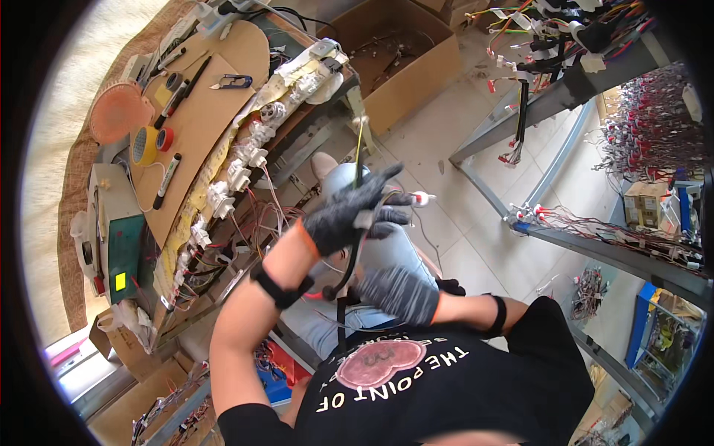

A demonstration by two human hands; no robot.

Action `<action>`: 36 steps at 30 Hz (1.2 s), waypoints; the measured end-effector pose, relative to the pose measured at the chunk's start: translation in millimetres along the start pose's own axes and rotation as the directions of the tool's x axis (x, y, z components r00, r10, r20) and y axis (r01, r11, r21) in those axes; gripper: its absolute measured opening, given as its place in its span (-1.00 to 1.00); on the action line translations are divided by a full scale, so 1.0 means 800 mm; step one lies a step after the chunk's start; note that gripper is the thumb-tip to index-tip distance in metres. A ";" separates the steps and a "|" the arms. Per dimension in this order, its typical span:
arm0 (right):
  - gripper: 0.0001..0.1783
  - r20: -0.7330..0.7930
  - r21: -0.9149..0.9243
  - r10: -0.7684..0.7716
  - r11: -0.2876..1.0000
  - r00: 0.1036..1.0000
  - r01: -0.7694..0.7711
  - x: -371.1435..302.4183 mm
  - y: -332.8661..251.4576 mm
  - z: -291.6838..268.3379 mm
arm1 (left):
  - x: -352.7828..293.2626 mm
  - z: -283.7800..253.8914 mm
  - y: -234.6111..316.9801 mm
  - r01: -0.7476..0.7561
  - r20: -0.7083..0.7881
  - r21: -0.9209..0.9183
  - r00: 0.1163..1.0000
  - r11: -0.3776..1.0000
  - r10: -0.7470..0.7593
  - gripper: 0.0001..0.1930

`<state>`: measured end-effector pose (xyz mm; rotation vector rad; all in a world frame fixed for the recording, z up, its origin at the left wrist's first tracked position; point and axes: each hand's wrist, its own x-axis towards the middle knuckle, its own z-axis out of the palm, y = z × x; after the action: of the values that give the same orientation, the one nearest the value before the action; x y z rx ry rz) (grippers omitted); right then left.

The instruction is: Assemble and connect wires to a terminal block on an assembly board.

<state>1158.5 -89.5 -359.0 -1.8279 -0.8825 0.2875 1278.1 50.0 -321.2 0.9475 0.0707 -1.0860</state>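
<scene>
Apparently we are partway along: the long, thin, black-sheathed cable [352,269] at the centre of the frame already looks covered over its lower stretch, while a thin yellow-green wire [360,137] shows bare above it, and we cannot tell what else is left. It runs past the left hand [355,210], dark-gloved with its fingers partly spread, though whether they grip it is unclear. Just below and to the right, the grey-gloved right hand [400,294] is blurred, half-curled, its hold indiscernible.
</scene>
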 end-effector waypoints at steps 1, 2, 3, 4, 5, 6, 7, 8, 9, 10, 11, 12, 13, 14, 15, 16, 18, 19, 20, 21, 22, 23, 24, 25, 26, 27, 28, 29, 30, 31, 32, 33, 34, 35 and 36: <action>-0.74 0.171 -0.131 -0.073 0.987 0.982 0.097 -0.001 -0.007 0.022 | 0.020 -0.011 0.004 0.036 0.070 -0.006 0.997 0.999 -0.036 -0.44; -0.66 0.483 0.117 -0.037 0.993 0.875 -0.023 -0.005 0.001 0.019 | 0.028 -0.017 0.002 0.056 -0.059 0.040 0.997 0.998 -0.053 -0.51; -0.58 0.737 0.296 -0.072 0.929 0.672 -0.224 0.005 0.005 -0.004 | 0.037 -0.013 0.005 0.086 -0.174 0.084 0.982 0.993 -0.070 -0.56; -0.44 0.543 0.665 0.042 0.588 0.838 -0.460 -0.014 0.058 0.002 | 0.041 -0.003 0.005 0.091 -0.161 0.089 0.984 0.992 -0.076 -0.56; -0.26 0.392 0.901 0.251 0.088 0.885 -0.424 -0.026 0.113 0.013 | 0.038 0.005 0.003 0.014 -0.259 0.293 0.964 0.956 0.065 -0.65; -0.07 0.351 0.936 0.320 -0.117 0.880 -0.331 -0.004 0.106 -0.006 | 0.031 0.005 -0.001 -0.039 -0.334 0.488 0.914 0.872 0.228 -0.71; 0.05 0.246 0.881 0.318 -0.466 0.916 -0.075 0.032 0.095 -0.047 | 0.022 0.001 -0.014 0.039 -0.403 0.617 0.874 0.786 0.273 -0.70; 0.08 0.100 0.839 0.225 -0.542 0.969 0.039 0.041 0.128 -0.067 | 0.023 -0.009 -0.041 -0.125 -0.289 0.723 0.838 0.679 0.462 -0.71; 0.01 0.196 0.825 0.354 -0.564 0.915 0.042 0.055 0.141 -0.090 | 0.020 -0.017 -0.064 -0.270 -0.160 0.803 0.762 0.532 0.628 -0.72; -0.08 0.219 0.814 0.480 -0.570 0.850 0.112 0.064 0.173 -0.093 | 0.010 -0.004 -0.063 -0.059 -0.280 0.807 0.838 0.588 0.469 -0.74; -0.23 0.141 0.866 0.456 -0.486 0.879 0.114 0.084 0.180 -0.099 | 0.002 -0.002 -0.074 -0.087 -0.369 0.434 0.891 0.897 0.265 -0.71; -0.33 0.139 0.915 0.542 -0.390 0.829 0.102 0.099 0.186 -0.103 | -0.003 0.002 -0.070 -0.003 -0.356 0.490 0.912 0.872 0.203 -0.70; -0.43 0.121 0.954 0.626 -0.287 0.770 0.083 0.110 0.192 -0.109 | -0.007 0.006 -0.065 0.077 -0.341 0.544 0.930 0.835 0.137 -0.68; -0.64 0.026 0.983 0.716 -0.146 0.698 0.114 0.119 0.206 -0.110 | -0.002 0.009 -0.074 0.071 -0.337 0.545 0.931 0.836 0.141 -0.68; -0.64 0.032 0.984 0.710 -0.147 0.704 0.103 0.128 0.201 -0.110 | 0.005 0.014 -0.085 -0.108 -0.391 0.368 0.883 0.924 0.259 -0.69; -0.70 -0.009 0.988 0.716 -0.102 0.698 0.117 0.136 0.193 -0.112 | 0.011 0.016 -0.091 -0.302 -0.462 0.185 0.813 0.935 0.354 -0.70; -0.74 -0.119 0.971 0.606 -0.093 0.786 0.219 0.146 0.184 -0.111 | 0.020 0.014 -0.082 -0.326 -0.475 0.119 0.810 0.938 0.342 -0.69; -0.74 -0.120 0.973 0.604 -0.087 0.788 0.214 0.146 0.178 -0.111 | 0.023 0.014 -0.076 -0.340 -0.483 0.053 0.814 0.939 0.322 -0.68; -0.72 -0.147 0.976 0.629 -0.034 0.764 0.216 0.145 0.171 -0.111 | 0.024 0.012 -0.075 -0.343 -0.472 0.061 0.817 0.937 0.330 -0.69; -0.71 -0.177 0.976 0.651 0.017 0.738 0.218 0.149 0.158 -0.114 | 0.024 0.010 -0.078 -0.349 -0.470 0.059 0.817 0.935 0.335 -0.69; -0.66 -0.204 0.972 0.636 0.039 0.744 0.232 0.153 0.155 -0.117 | 0.025 0.007 -0.084 -0.361 -0.477 0.136 0.793 0.923 0.380 -0.69; -0.66 -0.204 0.972 0.634 0.044 0.746 0.229 0.161 0.154 -0.124 | 0.025 0.006 -0.088 -0.370 -0.480 0.212 0.767 0.905 0.426 -0.68; -0.65 -0.218 0.974 0.686 0.112 0.694 0.195 0.171 0.155 -0.133 | 0.022 0.008 -0.090 -0.374 -0.499 0.210 0.753 0.903 0.428 -0.67; -0.63 -0.237 0.972 0.733 0.177 0.637 0.156 0.181 0.156 -0.141 | 0.021 0.006 -0.096 -0.379 -0.498 0.208 0.752 0.902 0.431 -0.67; -0.65 -0.307 0.951 0.738 0.256 0.601 0.171 0.190 0.155 -0.144 | 0.023 0.002 -0.104 -0.402 -0.499 0.208 0.740 0.892 0.450 -0.67; -0.65 -0.306 0.951 0.735 0.259 0.604 0.167 0.198 0.150 -0.150 | 0.022 -0.001 -0.109 -0.427 -0.502 0.209 0.726 0.880 0.471 -0.67; -0.68 -0.302 0.945 0.743 0.316 0.597 0.085 0.205 0.143 -0.159 | 0.019 0.004 -0.106 -0.438 -0.531 0.217 0.698 0.873 0.481 -0.69; -0.70 -0.300 0.929 0.750 0.370 0.589 0.002 0.212 0.135 -0.166 | 0.021 0.004 -0.106 -0.442 -0.532 0.215 0.695 0.871 0.484 -0.69; -0.71 -0.329 0.906 0.747 0.421 0.578 -0.029 0.221 0.125 -0.169 | 0.022 0.004 -0.108 -0.473 -0.558 0.234 0.650 0.849 0.516 -0.70; -0.71 -0.329 0.905 0.745 0.425 0.580 -0.032 0.222 0.122 -0.172 | 0.023 0.003 -0.109 -0.501 -0.582 0.255 0.604 0.827 0.545 -0.71; -0.71 -0.341 0.828 0.675 0.545 0.655 -0.130 0.221 0.120 -0.176 | 0.022 -0.001 -0.112 -0.512 -0.574 0.317 0.566 0.799 0.591 -0.73; -0.71 -0.332 0.726 0.601 0.655 0.727 -0.210 0.221 0.118 -0.178 | 0.022 0.000 -0.111 -0.514 -0.576 0.315 0.565 0.798 0.591 -0.73; -0.71 -0.336 0.716 0.593 0.665 0.731 -0.211 0.225 0.118 -0.179 | 0.023 0.003 -0.109 -0.570 -0.612 0.312 0.492 0.760 0.620 -0.74; -0.71 -0.334 0.715 0.593 0.666 0.733 -0.213 0.229 0.120 -0.178 | 0.023 0.005 -0.107 -0.621 -0.645 0.313 0.416 0.719 0.641 -0.76; -0.72 -0.332 0.689 0.567 0.692 0.754 -0.217 0.232 0.123 -0.178 | 0.023 0.007 -0.105 -0.645 -0.652 0.315 0.386 0.697 0.652 -0.78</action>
<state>1411.9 -81.4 -346.6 -1.3346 0.0557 0.2890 1220.0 22.3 -379.0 1.2272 0.3247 0.1057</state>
